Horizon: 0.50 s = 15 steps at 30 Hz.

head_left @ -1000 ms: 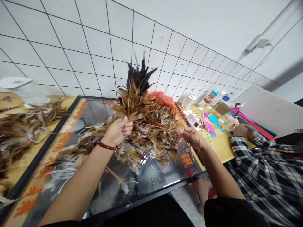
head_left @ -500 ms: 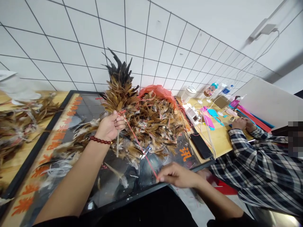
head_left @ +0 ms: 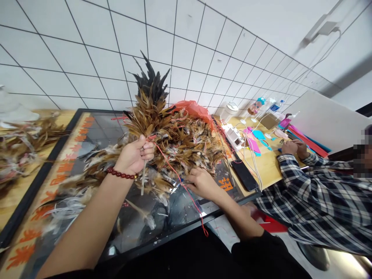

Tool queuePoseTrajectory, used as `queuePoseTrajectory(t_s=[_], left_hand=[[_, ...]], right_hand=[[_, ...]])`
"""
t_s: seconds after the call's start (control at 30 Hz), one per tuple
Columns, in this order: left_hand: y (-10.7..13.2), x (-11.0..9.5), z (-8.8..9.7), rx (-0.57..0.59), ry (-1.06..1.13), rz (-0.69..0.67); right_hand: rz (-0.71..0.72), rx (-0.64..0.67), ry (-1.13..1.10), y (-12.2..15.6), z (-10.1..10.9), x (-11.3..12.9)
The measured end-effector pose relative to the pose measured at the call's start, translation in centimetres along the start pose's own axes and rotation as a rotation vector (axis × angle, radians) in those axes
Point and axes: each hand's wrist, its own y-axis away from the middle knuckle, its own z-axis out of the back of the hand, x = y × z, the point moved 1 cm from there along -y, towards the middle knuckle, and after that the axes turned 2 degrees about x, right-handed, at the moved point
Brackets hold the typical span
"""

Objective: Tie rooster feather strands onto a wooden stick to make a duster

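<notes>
In the head view, my left hand (head_left: 138, 153), wearing a dark red bead bracelet (head_left: 120, 173), is closed around the bound base of a feather duster (head_left: 149, 102). Its brown and black feathers fan upward; a pale stick (head_left: 143, 180) pokes out below the fist. Red string (head_left: 167, 161) runs from the binding across the glass to a loose end hanging over the front edge. My right hand (head_left: 200, 182) is low over the glass with bent fingers, closed at a small blue-handled metal tool (head_left: 175, 187), which lies beside the string. The fingertips partly hide the handle.
Loose brown feathers (head_left: 197, 143) pile up behind my hands, against a red plastic bag (head_left: 193, 108). A phone (head_left: 244, 175), cables and a white power strip (head_left: 234, 136) lie to the right. A co-worker in a plaid sleeve (head_left: 293, 174) sits there, hands on the table.
My right hand has let go of the red string's end and moved up and forward to the blue-handled tool. The string now hangs slack over the edge. My left hand keeps its grip.
</notes>
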Motion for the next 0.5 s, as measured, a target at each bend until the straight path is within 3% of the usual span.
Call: queuePoseTrajectory(t_s=[0.1, 0.27, 0.37, 0.5], left_hand=[[0.0, 0.5, -0.2, 0.021, 0.074, 0.047], [-0.2, 1.5, -0.6, 0.024, 0.099, 0.131], [-0.3, 2.1, -0.9, -0.006, 0.021, 0.128], [-0.3, 2.7, -1.1, -0.061, -0.14, 0.038]], right_hand=[[0.028, 0.004, 0.022, -0.3, 0.1, -0.1], [0.06, -0.213, -0.187, -1.8, 6.0, -0.5], [0.184, -0.289, -0.14, -4.7, 9.0, 0.8], [0.347, -0.198, -0.153, -9.5, 9.9, 3.0]])
